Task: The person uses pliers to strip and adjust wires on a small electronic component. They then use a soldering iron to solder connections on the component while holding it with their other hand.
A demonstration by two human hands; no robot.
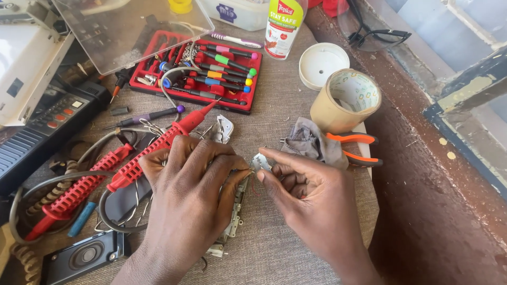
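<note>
My left hand [187, 195] lies palm down over a small circuit board [235, 221], its fingers curled on the board's upper end. My right hand [311, 200] pinches a small silvery metal piece [260, 162] between thumb and forefinger, right beside the left fingertips. Most of the board is hidden under the left hand; only its right edge and lower end show. A thin red wire runs near the board by my right thumb.
Two red multimeter probes [142, 158] with grey leads lie at left. A red tray of screwdrivers [211, 74] sits behind, a tape roll [346, 100], white lid [323, 63], grey cloth [309, 141] and orange pliers [356, 148] at right. A dark phone part [84, 256] lies bottom left.
</note>
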